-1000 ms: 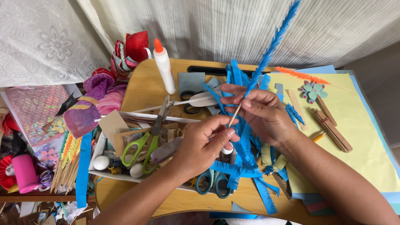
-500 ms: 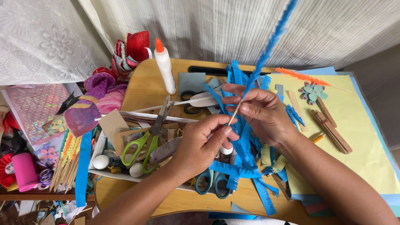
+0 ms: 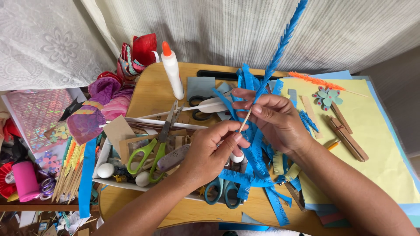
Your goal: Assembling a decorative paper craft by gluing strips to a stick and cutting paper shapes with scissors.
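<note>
left hand point(image 3: 210, 153) pinching thin wooden stick point(image 3: 245, 121), right hand point(image 3: 273, 118) clamped on fringed blue paper strip point(image 3: 280, 48); green scissors point(image 3: 151, 155) nearby

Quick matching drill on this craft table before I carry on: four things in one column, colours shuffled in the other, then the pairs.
Things:
1. glue bottle cap
2. scissors in the tray
3. fringed paper strip
4. big sheet under the wooden sticks

Colours:
A. blue
B. yellow
C. orange
D. green handles

Pairs: 1-C, 2-D, 3-A, 4-B
</note>
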